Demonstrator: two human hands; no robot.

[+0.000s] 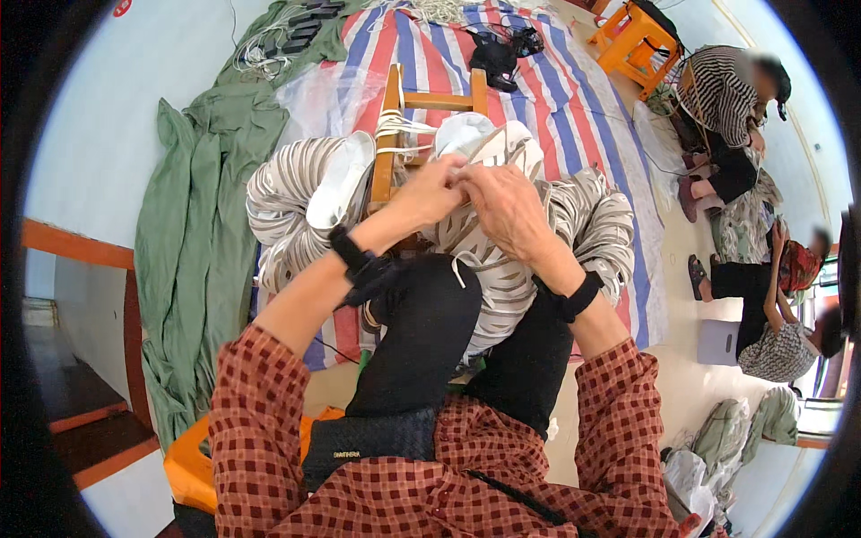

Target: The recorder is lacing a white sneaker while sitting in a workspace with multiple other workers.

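My left hand (427, 190) and my right hand (508, 212) meet in front of me, fingertips pinched together. Anything between them is too small or hidden to name. Beneath them, by my knees, lies a bundle of stacked beige-and-white striped pieces (507, 305), with a pale rounded end piece (461, 133) just beyond my fingers. Another curved striped stack (278, 184) rests to the left, ending in a white sole-shaped piece (341, 186). A third stack (596, 220) sits on the right. White cords (399, 127) are looped around a wooden frame (389, 94) close to my left hand.
Red, white and blue striped sheeting (574, 108) covers the floor ahead. Green cloth (193, 242) lies along the left. A black bag (495, 58) and an orange stool (635, 47) stand farther off. Several people (722, 94) sit at the right, near a grey-lilac box (717, 342).
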